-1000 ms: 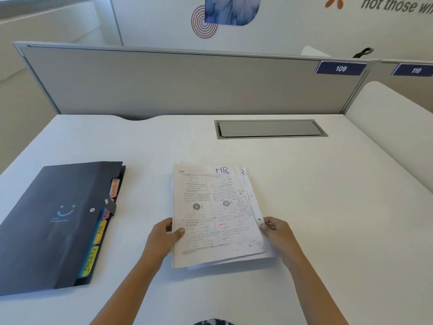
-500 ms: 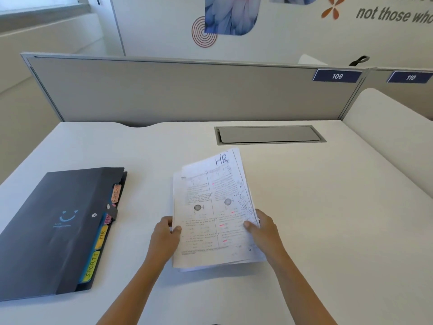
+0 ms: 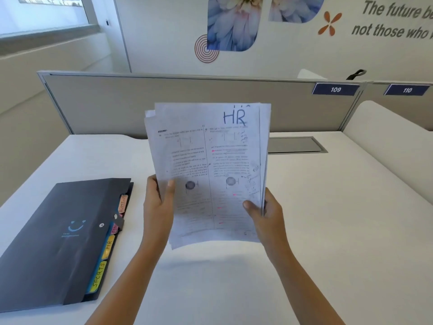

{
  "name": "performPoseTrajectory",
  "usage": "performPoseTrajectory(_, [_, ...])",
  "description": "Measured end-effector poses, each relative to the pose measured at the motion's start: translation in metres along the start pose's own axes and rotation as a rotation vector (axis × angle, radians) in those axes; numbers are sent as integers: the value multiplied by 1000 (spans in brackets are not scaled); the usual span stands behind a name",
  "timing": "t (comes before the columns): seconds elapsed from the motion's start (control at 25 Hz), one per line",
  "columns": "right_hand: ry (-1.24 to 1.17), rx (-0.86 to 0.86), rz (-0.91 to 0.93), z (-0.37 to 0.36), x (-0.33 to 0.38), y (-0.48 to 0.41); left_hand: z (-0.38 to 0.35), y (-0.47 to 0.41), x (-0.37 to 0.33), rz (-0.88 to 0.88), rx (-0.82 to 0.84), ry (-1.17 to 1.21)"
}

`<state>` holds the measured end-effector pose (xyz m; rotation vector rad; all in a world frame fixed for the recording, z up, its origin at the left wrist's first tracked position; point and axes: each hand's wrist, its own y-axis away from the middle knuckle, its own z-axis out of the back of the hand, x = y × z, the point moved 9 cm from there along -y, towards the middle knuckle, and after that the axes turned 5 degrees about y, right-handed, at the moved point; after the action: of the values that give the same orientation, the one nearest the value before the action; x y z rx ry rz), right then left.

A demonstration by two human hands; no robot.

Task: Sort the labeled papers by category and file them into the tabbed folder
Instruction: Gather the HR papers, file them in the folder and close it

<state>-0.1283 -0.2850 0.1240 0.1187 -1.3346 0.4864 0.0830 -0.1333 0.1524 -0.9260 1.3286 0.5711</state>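
The big white desk [image 3: 328, 231] is in front of me. Behind it is a white wall [image 3: 164, 31] with a blue flower picture and dark words, "The future" on top and "not those who" under it, both cut off at the edge. A gray divider [image 3: 112, 102] stands along the back of the desk. The dark folder [image 3: 58, 242] lies flat on the desk at my left, with a little blue smiley face on its cover and its flap down. I hold the stack of papers [image 3: 210, 160] up off the desk, almost straight up, in front of me and just right of the folder, not touching it. The top sheet has "HR" written big in blue pen at its top right, over two columns of small print that is too blurry for me to read. My left hand [image 3: 158, 202] grips the left edge of the stack, thumb on the front. My right hand [image 3: 267, 214] grips the right edge the same way. Two blue number plates on the divider say "109" [image 3: 335, 89] and "110" [image 3: 407, 90]. Small tabs stick out of the folder's right side: a yellow-green tab [image 3: 98, 276] says "SPORTS", a yellow tab [image 3: 109, 245] says "HR", and an orange tab [image 3: 122, 204] may say "ADMIN".
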Motion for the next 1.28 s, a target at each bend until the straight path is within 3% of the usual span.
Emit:
performPoseTrajectory(0.16, [-138, -23, -4, 3, 12, 2, 2, 3, -22, -48, -28, 93])
performPoseTrajectory(0.52, [-215, -60, 101, 13, 54, 9, 1, 12, -67, -212, -59, 63])
performPoseTrajectory(0.92, [-153, -35, 65, 7, 38, 16, 3, 31, -40, -140, -55, 71])
performPoseTrajectory(1.16, [-123, -83, 196, 16, 78, -4, 3, 12, -80, -261, -62, 88])
performPoseTrajectory(1.28, [-117, -76, 183, 14, 70, -3, 7, 13, -74, -240, -99, 76])
